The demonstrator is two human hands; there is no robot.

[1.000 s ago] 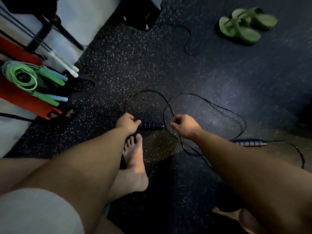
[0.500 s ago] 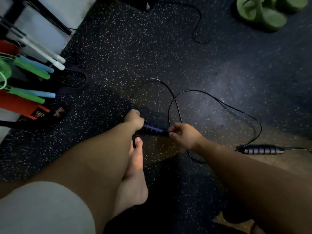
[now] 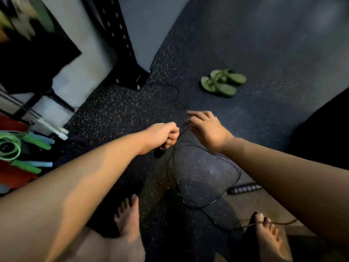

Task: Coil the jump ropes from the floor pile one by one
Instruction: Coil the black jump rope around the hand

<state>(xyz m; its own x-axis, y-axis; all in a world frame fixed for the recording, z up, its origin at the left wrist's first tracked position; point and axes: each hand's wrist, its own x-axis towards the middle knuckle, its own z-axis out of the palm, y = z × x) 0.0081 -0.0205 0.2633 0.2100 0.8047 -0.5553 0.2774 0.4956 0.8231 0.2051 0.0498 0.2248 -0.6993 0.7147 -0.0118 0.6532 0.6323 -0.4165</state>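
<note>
- The left hand [image 3: 162,135] is held above the floor [image 3: 264,114], its fingers clamped round one handle [image 3: 158,152] of the black rope [image 3: 215,201].
- The cord is met just beside it by the right hand [image 3: 207,129]; those fingers are loosely spread, and a pinch cannot be told.
- A loop is hung down to the floor, where the second handle [image 3: 244,188] is lying.
- The right foot's [image 3: 268,237] toes are crossed by the cord.
- A green rope [image 3: 9,148] is seen at left.
</note>
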